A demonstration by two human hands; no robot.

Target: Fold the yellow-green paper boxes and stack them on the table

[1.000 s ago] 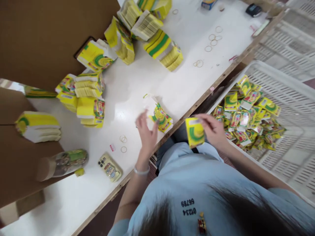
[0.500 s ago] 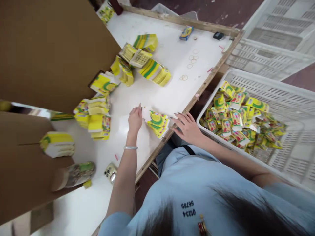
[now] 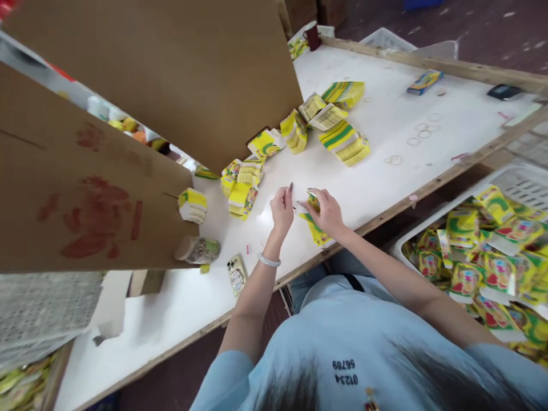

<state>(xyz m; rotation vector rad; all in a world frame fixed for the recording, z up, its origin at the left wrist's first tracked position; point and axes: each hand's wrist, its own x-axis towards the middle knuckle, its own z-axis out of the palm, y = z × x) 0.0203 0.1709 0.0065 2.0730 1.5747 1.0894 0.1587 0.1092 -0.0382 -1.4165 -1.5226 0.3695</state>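
A small pile of yellow and green cardboard packs (image 3: 317,233) lies near the table's front edge, partly covered by my right hand (image 3: 329,218). That hand reaches over the packs with thumb and forefinger apart. My left hand (image 3: 282,212), with a pale bangle on the wrist, is just left of the pile. Its fingers are curled in and the thumb points up; whatever it pinches, if anything, is too small to make out.
Bundles of yellow packs (image 3: 346,142) stand farther back on the white table. Large cardboard boxes (image 3: 214,74) rise at left. A phone (image 3: 237,275) and a jar (image 3: 203,250) lie left of me. Rubber bands (image 3: 423,131) are at right. A white crate (image 3: 405,242) of packs stands beyond the table edge.
My right hand has moved from the table edge onto the packs, beside my left hand. The view has swung left, showing more of the boxes.
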